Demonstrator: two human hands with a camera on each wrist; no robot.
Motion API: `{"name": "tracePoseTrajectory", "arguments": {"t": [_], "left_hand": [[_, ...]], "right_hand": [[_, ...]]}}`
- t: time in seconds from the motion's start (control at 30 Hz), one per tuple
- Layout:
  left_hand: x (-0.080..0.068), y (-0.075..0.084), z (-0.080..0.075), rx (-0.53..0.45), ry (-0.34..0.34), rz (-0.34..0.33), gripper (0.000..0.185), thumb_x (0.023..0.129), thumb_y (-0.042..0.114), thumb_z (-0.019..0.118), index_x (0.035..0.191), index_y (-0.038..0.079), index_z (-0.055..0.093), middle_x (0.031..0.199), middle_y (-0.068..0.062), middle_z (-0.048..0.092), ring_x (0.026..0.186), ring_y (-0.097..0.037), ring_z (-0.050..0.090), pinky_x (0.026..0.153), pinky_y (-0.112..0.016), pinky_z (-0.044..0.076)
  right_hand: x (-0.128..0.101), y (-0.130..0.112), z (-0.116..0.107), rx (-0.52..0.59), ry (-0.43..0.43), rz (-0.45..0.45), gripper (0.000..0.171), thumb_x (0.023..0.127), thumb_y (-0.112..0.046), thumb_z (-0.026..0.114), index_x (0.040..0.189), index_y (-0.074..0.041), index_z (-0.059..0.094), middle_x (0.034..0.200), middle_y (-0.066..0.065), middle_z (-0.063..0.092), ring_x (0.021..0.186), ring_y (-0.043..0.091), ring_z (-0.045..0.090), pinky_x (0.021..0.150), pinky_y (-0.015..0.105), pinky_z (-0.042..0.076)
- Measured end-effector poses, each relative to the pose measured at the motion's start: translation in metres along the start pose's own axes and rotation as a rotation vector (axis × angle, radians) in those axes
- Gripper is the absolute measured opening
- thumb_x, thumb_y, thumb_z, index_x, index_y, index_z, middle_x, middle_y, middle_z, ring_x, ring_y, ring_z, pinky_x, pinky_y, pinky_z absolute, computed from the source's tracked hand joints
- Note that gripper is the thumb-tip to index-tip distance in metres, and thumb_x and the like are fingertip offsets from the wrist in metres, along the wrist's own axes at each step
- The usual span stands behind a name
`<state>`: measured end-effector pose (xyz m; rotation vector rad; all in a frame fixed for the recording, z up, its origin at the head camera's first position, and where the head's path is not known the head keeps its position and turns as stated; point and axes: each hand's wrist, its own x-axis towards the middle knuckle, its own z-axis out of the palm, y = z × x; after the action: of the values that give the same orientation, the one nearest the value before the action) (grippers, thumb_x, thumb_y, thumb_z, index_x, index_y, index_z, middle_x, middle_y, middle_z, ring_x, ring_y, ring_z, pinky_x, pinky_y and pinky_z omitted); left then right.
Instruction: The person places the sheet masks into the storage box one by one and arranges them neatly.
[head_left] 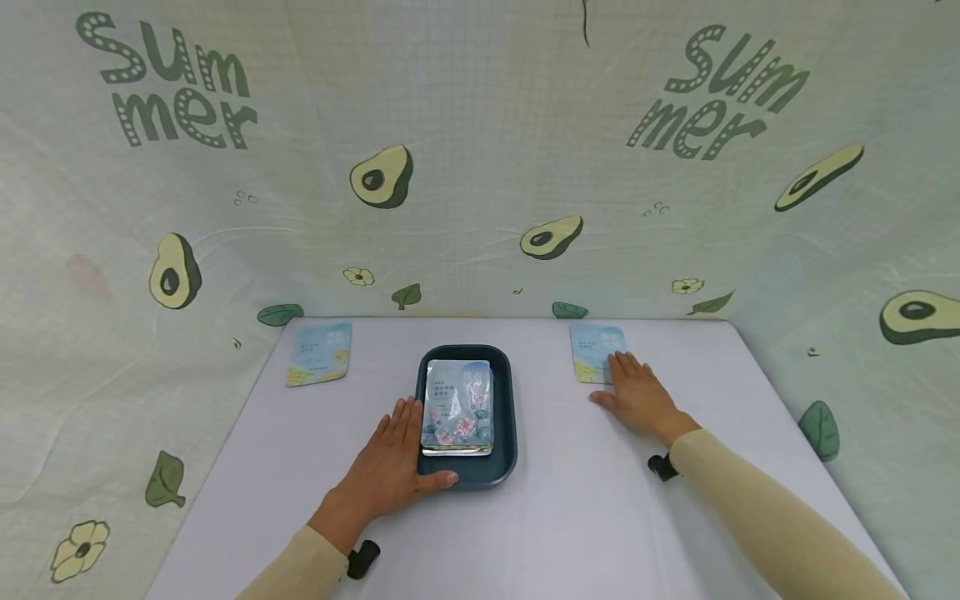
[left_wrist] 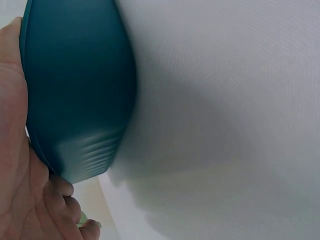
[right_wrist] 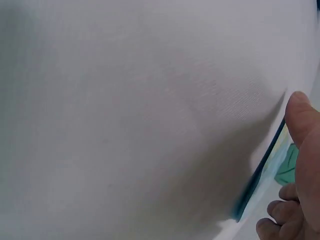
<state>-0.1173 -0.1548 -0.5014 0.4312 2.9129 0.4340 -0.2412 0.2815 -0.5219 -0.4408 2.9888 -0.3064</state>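
My left hand (head_left: 392, 454) rests against the left side of a dark blue tray (head_left: 505, 467), its fingers straight along the wall and its thumb at the front rim. Inside the tray lies a small stack of flat foil sachets, the top sachet (head_left: 457, 404) silvery blue with pink flowers. At the back right my right hand (head_left: 637, 396) touches the lower right part of a light blue and yellow sachet (head_left: 595, 346). Its thumb (right_wrist: 300, 112) is beside that sachet's edge in the right wrist view. The fingertips' contact is partly hidden.
Another blue and yellow sachet (head_left: 320, 354) lies flat at the back left of the white table (head_left: 540, 533). Behind and beside the table hangs a pale cloth (head_left: 465, 108) printed with avocados and leaves.
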Motion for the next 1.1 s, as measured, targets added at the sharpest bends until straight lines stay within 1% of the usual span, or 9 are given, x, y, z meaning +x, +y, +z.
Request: {"name": "tracePoseTrajectory", "arguments": {"t": [0.13, 0.3, 0.43, 0.6, 0.77, 0.87, 0.93, 1.0, 1.1], "left_hand": [[0.001, 0.0, 0.0, 0.0, 0.002, 0.0, 0.129, 0.087, 0.087, 0.056, 0.167, -0.004, 0.013, 0.175, -0.023, 0.015, 0.164, -0.039, 0.009, 0.131, -0.059, 0.019], [0.002, 0.0, 0.0, -0.002, 0.002, 0.0, 0.129, 0.086, 0.087, 0.057, 0.167, -0.004, 0.014, 0.175, -0.022, 0.015, 0.164, -0.039, 0.009, 0.131, -0.059, 0.019], [0.002, 0.0, 0.001, -0.002, 0.001, -0.001, 0.129, 0.087, 0.086, 0.058, 0.167, -0.004, 0.013, 0.175, -0.023, 0.015, 0.164, -0.039, 0.009, 0.131, -0.059, 0.019], [0.001, 0.0, 0.002, 0.003, 0.0, -0.002, 0.128, 0.087, 0.086, 0.057, 0.167, -0.004, 0.013, 0.176, -0.022, 0.014, 0.164, -0.039, 0.009, 0.131, -0.058, 0.019], [0.001, 0.001, 0.002, 0.0, -0.001, -0.004, 0.129, 0.087, 0.087, 0.056, 0.167, -0.004, 0.013, 0.176, -0.022, 0.014, 0.164, -0.039, 0.009, 0.131, -0.058, 0.018], [0.001, 0.001, 0.003, 0.004, 0.001, -0.008, 0.129, 0.087, 0.087, 0.056, 0.167, -0.004, 0.013, 0.176, -0.022, 0.014, 0.164, -0.038, 0.008, 0.131, -0.058, 0.018], [0.001, 0.0, 0.003, 0.008, 0.005, -0.009, 0.129, 0.086, 0.087, 0.057, 0.167, -0.003, 0.013, 0.176, -0.022, 0.014, 0.164, -0.038, 0.009, 0.131, -0.058, 0.019], [0.0, 0.0, 0.003, 0.009, 0.01, -0.007, 0.129, 0.086, 0.087, 0.058, 0.167, -0.003, 0.013, 0.176, -0.021, 0.014, 0.164, -0.039, 0.01, 0.131, -0.058, 0.019], [0.0, 0.0, 0.003, 0.004, 0.016, 0.002, 0.129, 0.086, 0.085, 0.059, 0.167, -0.003, 0.013, 0.176, -0.022, 0.015, 0.164, -0.039, 0.011, 0.13, -0.059, 0.02]], "right_hand": [[-0.001, 0.006, 0.004, 0.001, -0.037, -0.01, 0.087, 0.109, -0.05, 0.053, 0.157, 0.018, 0.028, 0.166, 0.039, 0.025, 0.156, 0.056, 0.02, 0.125, 0.07, 0.018], [-0.006, -0.003, 0.011, 0.015, -0.044, -0.026, 0.084, 0.11, -0.052, 0.048, 0.155, 0.017, 0.034, 0.164, 0.038, 0.029, 0.155, 0.055, 0.025, 0.124, 0.07, 0.021], [-0.014, -0.015, 0.018, 0.016, -0.029, -0.056, 0.08, 0.111, -0.049, 0.049, 0.155, 0.016, 0.037, 0.163, 0.037, 0.033, 0.154, 0.054, 0.027, 0.123, 0.071, 0.025], [-0.033, -0.031, 0.024, 0.04, -0.009, -0.113, 0.077, 0.109, -0.046, 0.054, 0.155, 0.014, 0.04, 0.163, 0.035, 0.036, 0.154, 0.052, 0.03, 0.123, 0.07, 0.027], [-0.052, -0.041, 0.029, 0.046, -0.029, -0.175, 0.078, 0.108, -0.049, 0.056, 0.156, 0.01, 0.041, 0.164, 0.031, 0.037, 0.155, 0.049, 0.032, 0.123, 0.068, 0.028], [-0.06, -0.043, 0.027, 0.036, -0.047, -0.219, 0.077, 0.107, -0.051, 0.057, 0.154, 0.009, 0.045, 0.163, 0.029, 0.042, 0.154, 0.048, 0.036, 0.123, 0.068, 0.03], [-0.061, -0.043, 0.022, 0.036, -0.049, -0.238, 0.074, 0.106, -0.05, 0.059, 0.152, 0.007, 0.049, 0.16, 0.027, 0.046, 0.151, 0.047, 0.04, 0.122, 0.066, 0.032], [-0.058, -0.041, 0.016, 0.036, -0.031, -0.242, 0.072, 0.105, -0.049, 0.062, 0.15, 0.007, 0.052, 0.156, 0.026, 0.051, 0.147, 0.047, 0.046, 0.12, 0.066, 0.036], [-0.045, -0.032, 0.007, 0.028, 0.029, -0.207, 0.074, 0.103, -0.047, 0.067, 0.151, 0.006, 0.051, 0.15, 0.027, 0.056, 0.14, 0.048, 0.052, 0.115, 0.066, 0.042]]}}
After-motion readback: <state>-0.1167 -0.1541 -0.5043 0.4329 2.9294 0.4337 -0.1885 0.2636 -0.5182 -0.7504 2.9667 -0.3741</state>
